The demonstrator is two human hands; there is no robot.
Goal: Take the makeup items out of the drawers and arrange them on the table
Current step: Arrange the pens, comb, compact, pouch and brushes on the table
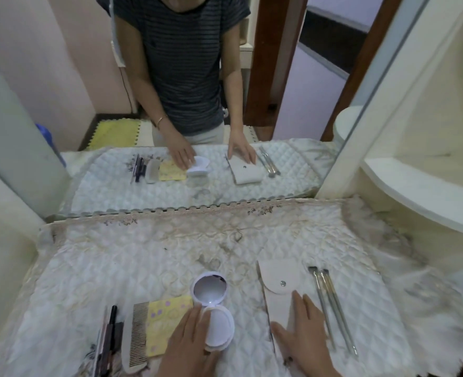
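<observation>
Your left hand [189, 341] is resting flat beside the little round compact [219, 327]. The fingers are straight and close together, and their tips are touching its left edge. They are not curling round it.

The compact is white and it is lying open. Its lid is tipping back, away from you, and showing a small round looking glass. Its bottom half is lying near you with a pale round pad inside.

Your right hand [303, 336] is pressing down flat on the cream pouch [278, 300]. Its fingers are straight and spread apart, and the thumb is pointing out to the left. The pouch is long and flat. Its round flap is sitting at the far end, closed with one shiny snap [282, 283].

Just to the right of that hand, two thin silver sticks [331, 308] are lying side by side, close to the pouch. Their far ends look dark, but they are too blurry to tell what they are.

To the left of the compact, a yellow paper [165, 319] with purple dots is lying flat, partly under your left hand. A pale comb [136, 336] is sitting right beside it. Some dark pencils [111, 336] are lying further left.

All of these things are sitting in a row on a white quilted cloth [143, 262] with a lacy far edge. A big mirror [197, 77] is standing behind the cloth and showing you and the same things again. A cream shelf [415, 186] is curving out on the right.
</observation>
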